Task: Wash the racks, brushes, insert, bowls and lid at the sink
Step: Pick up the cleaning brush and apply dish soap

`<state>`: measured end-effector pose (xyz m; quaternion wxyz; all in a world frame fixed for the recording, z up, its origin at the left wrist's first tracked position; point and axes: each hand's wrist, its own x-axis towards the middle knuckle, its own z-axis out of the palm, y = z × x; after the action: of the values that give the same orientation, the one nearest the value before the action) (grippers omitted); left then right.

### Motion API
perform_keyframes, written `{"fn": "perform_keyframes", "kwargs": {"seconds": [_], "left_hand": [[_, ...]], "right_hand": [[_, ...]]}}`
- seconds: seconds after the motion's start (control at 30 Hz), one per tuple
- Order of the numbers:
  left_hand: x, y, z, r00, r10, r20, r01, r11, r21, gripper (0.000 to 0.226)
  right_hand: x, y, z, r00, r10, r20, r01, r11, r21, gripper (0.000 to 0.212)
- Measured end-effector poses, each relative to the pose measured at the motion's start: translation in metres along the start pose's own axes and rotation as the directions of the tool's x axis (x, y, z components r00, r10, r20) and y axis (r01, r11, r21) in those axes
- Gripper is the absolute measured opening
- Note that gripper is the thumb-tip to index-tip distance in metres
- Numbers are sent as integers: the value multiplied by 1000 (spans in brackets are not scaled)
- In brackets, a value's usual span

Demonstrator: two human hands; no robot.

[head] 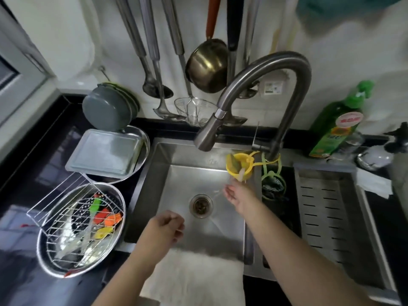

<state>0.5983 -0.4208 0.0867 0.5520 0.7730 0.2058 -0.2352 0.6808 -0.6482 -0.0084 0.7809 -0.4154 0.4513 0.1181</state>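
Note:
A steel bowl (44, 250) on the left counter holds a round wire rack (72, 237), a tilted rectangular rack (64, 195), a black perforated insert (110, 198) and green (95, 206), orange (111, 220) and yellow (102, 233) brushes. Behind it a grey square lid (103, 155) lies on a second steel bowl (144, 138). Grey bowls (106, 109) lean against the wall. My left hand (165, 226) hovers over the sink (176, 173) with its fingers curled and holds nothing. My right hand (234, 193) is held palm-up beside the drain (201, 205), fingers relaxed.
The faucet (265, 69) arches over the sink, its head above the back wall. A yellow basket (238, 167) and a green one (272, 184) hang from it. A slotted drain tray (326, 206) and a soap bottle (335, 129) stand right. A white cloth (194, 277) covers the front edge. Ladles hang above.

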Motion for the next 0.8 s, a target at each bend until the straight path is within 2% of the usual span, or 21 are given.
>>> {"fn": "perform_keyframes", "kwargs": {"seconds": [0.07,0.13,0.17,0.2,0.23,0.27,0.3,0.33,0.37,0.43,0.53,0.6,0.67,0.73,0.8], "left_hand": [[-10,-1,10,997,76,-3,-76,997,14,16],[-18,-3,27,973,229,-17,-228,971,69,19],[-23,-3,38,942,336,-4,-333,935,119,20],[-26,0,50,878,476,41,-474,857,203,20],[-24,2,61,773,620,134,-627,715,311,22],[-20,5,73,634,721,279,-757,504,416,26],[-15,9,85,508,750,424,-830,294,475,31],[-13,18,98,457,710,536,-846,160,508,31],[-14,31,109,482,628,611,-836,122,534,30],[-18,58,127,582,460,671,-801,178,572,29],[-19,82,150,682,304,666,-722,427,544,29],[-23,94,167,738,218,638,-609,621,493,31],[-22,108,191,796,165,582,-432,829,356,27],[-14,131,222,843,155,515,-276,946,167,29],[-3,162,257,849,192,493,-242,970,38,30]], "right_hand": [[-55,3,-27,998,-39,49,47,985,-166,10],[-105,9,-63,988,-34,152,87,932,-353,14],[-126,9,-80,978,-16,206,108,892,-440,15],[-143,5,-94,966,-1,260,139,846,-515,16],[-154,-1,-106,950,10,312,180,799,-573,16],[-162,-10,-115,933,15,360,225,756,-615,16],[-167,-23,-121,917,14,399,270,715,-645,18],[-170,-38,-126,903,12,430,310,676,-669,20],[-170,-53,-130,893,7,451,344,636,-691,22],[-168,-83,-140,876,7,483,389,581,-715,20],[-152,-110,-163,899,-8,437,368,551,-748,15],[-139,-126,-185,936,-108,336,340,532,-775,17],[-131,-153,-203,934,-279,223,340,505,-793,19],[-131,-195,-209,875,-463,142,385,487,-784,19],[-131,-247,-202,780,-618,100,457,455,-764,22]]}}
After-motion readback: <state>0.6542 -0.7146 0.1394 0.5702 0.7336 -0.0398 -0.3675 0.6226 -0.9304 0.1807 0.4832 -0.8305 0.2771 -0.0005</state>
